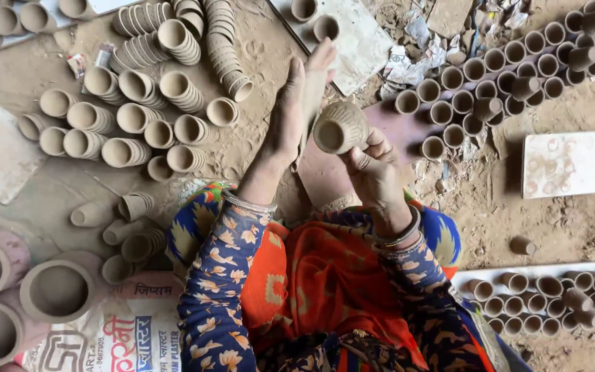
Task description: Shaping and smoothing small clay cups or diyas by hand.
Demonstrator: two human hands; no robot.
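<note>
soft cup, loose grip

right hand [373, 169] grips a ribbed clay cup [339, 127] above the lap; left hand [297, 110] lies open, flat beside it. a hard squeeze could dent it; a slip drops it toward the cup stacks [139, 117] on the ground's far left.

Clay cup [339, 127] at centre, held in right hand [374, 172], mouth turned toward camera. Left hand [296, 110] just left of cup, flat, touching or nearly so. Stacked cups [139, 103] lie on ground to far left. Upright cups [490, 76] in rows to upper right; more on board [552, 296] at lower right. Larger pots [56, 289] at lower left, beside printed sack [118, 337].
</note>
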